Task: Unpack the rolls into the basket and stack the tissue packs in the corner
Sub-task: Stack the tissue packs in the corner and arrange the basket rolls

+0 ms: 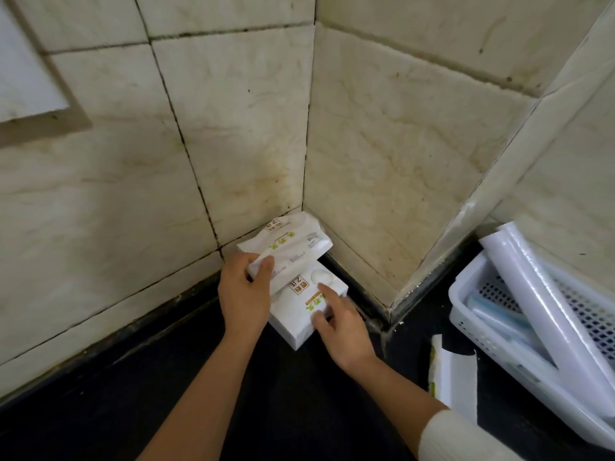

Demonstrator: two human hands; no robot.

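The left hand (244, 294) is keeping a firm grip on the near end of the top pack (286, 247), thumb over its upper face and fingers curled beneath, so the soft wrapper is creasing there. The pack is tilting, its far end poking into the corner (304, 207) where the two tiled walls meet, its near end lifting clear of the lower pack (307, 311). The right hand (344, 334) is gripping nothing: its fingers are spreading loosely, forefinger and thumb resting on the lower pack's top face, seemingly pinning it. That lower pack is lying flat on the dark bench (166, 394), just short of the wall joint. To the right, the white basket (466, 314) is already holding long rolls (532, 287) in clear film, and a torn wrapper (449, 377) is lying near it. The stacking step looks close to done. To finish it well, the left hand should be lowering the near end slowly while sliding the pack back until its edges are matching those beneath, since it is now sitting skewed and overhanging toward the wall. The right hand ought to be holding the base steady, then pulling its fingers out before they get trapped. Pressing lightly will be settling the squashy pack level; a hard squeeze may be bulging it and tipping the pile.
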